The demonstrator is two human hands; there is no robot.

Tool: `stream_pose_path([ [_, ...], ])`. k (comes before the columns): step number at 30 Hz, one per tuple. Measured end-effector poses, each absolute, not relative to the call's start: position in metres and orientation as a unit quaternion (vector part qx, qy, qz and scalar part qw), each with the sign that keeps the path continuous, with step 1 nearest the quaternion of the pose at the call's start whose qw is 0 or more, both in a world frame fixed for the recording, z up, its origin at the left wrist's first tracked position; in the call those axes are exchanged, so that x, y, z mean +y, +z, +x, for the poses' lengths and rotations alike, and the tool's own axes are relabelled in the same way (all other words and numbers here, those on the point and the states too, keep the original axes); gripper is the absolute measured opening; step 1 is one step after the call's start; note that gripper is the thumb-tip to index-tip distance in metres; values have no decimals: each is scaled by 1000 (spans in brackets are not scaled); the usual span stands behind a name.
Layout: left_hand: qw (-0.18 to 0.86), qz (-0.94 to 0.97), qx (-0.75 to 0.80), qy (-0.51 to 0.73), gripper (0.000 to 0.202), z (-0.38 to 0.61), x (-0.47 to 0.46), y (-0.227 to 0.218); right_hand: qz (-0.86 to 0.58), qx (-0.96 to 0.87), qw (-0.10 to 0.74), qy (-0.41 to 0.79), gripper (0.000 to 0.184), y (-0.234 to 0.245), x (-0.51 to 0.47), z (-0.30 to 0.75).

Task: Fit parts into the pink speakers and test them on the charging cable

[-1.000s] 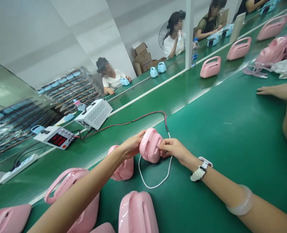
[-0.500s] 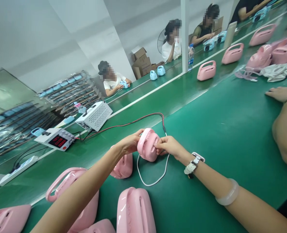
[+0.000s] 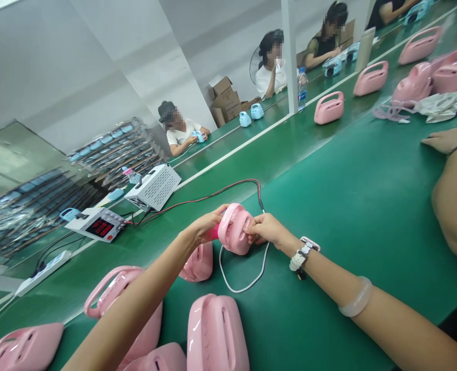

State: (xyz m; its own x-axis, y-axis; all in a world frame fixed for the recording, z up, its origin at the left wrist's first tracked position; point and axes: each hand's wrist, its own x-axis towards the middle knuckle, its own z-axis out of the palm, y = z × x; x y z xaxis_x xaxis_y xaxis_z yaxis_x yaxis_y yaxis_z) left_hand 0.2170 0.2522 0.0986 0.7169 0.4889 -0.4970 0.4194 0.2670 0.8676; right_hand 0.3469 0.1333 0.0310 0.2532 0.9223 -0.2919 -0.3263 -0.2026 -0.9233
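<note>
A pink handled speaker case (image 3: 234, 229) stands on edge on the green belt (image 3: 348, 206), held between both my hands. My left hand (image 3: 205, 226) wraps its fingers round the case's left side. My right hand (image 3: 265, 229), with a white watch on the wrist, pinches at the case's right edge, where a white cable (image 3: 243, 284) loops down over the belt. What the fingertips press is hidden.
Several more pink cases (image 3: 215, 332) lie close to me, others (image 3: 328, 108) far up the belt. A red-black lead (image 3: 213, 195) runs to a power supply (image 3: 99, 225) and white box (image 3: 154, 186). A neighbour's arm (image 3: 454, 196) rests at right. People sit across.
The view shifted slightly right and up. My hands stayed on the pink case, the right fingers pressing closer against its edge. The neighbour's arm slid a little nearer.
</note>
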Motion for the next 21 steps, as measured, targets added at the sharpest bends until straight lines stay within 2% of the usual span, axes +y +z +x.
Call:
stream_pose_path([
  [5,699,605,379,30,64,217,254,98,-526,-281,595,539,31,30,130,346],
  [21,709,604,363,29,71,215,254,95,-503,-266,592,571,26,24,132,349],
])
